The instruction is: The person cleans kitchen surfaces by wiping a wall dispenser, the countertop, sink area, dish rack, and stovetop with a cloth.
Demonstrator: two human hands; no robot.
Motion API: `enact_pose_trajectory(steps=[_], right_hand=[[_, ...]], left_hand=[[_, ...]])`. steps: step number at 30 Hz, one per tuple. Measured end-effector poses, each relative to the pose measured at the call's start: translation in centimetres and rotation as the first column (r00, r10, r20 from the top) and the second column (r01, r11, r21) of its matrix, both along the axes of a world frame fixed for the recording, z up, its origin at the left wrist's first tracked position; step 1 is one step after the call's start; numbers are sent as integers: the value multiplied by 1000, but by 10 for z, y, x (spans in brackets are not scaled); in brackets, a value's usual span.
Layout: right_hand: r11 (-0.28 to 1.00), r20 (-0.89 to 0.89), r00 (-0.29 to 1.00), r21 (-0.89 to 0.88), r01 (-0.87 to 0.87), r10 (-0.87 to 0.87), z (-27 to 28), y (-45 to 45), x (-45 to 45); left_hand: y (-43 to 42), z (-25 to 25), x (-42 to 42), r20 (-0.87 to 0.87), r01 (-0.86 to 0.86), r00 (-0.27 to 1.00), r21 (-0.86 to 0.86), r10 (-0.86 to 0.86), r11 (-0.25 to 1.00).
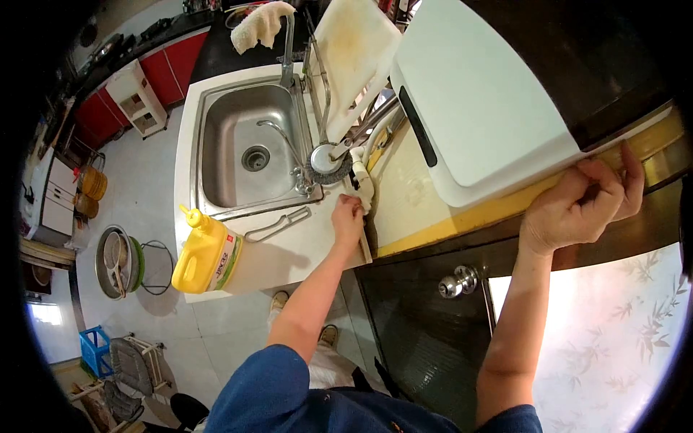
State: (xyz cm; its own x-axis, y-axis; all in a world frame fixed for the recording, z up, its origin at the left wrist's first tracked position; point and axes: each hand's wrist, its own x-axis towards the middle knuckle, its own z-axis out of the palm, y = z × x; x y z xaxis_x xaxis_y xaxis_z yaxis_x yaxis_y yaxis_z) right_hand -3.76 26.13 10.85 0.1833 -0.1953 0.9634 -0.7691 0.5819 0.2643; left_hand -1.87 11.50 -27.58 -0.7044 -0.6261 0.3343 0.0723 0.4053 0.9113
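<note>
My left hand (348,216) is closed at the right edge of the white counter, beside a small white fitting (362,180); whether it grips anything is too small to tell. To the right, my right hand (583,200) has its fingers bent and apart, close to the lower edge of a large white appliance (484,108). Nothing shows in that hand. A yellow bottle (203,252) stands at the counter's front left corner. Between bottle and left hand lies a metal-framed tool (278,224). Below the faucet, a dark scrubber (339,169) rests near the sink's right corner.
A steel sink (224,144) is set in the counter (289,252). Behind it stand a faucet with a cloth (261,27) and a white board (352,58). A yellow-edged surface (404,216) lies right of the counter, above a dark door with a knob (458,282). Bowls (118,263) are on the floor.
</note>
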Motion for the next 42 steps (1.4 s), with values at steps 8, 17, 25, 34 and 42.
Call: enact_pose_trajectory(steps=[8, 17, 25, 34, 42], right_hand=[[995, -50, 996, 69, -72, 75, 2, 10, -9], [999, -60, 998, 23, -31, 33, 2, 4, -5], [995, -65, 997, 94, -25, 31, 4, 8, -5], [997, 1, 999, 65, 49, -49, 0, 4, 0], [997, -116, 993, 79, 3, 6, 3, 6, -5]], left_hand=[[-26, 36, -26, -131, -28, 990, 160, 49, 987], [-13, -8, 4, 114, 48, 992, 109, -61, 993], [3, 33, -16, -30, -112, 993, 5, 112, 994], [-30, -1, -11, 115, 10, 993, -91, 1, 996], [-27, 10, -15, -59, -12, 998, -126, 5, 992]])
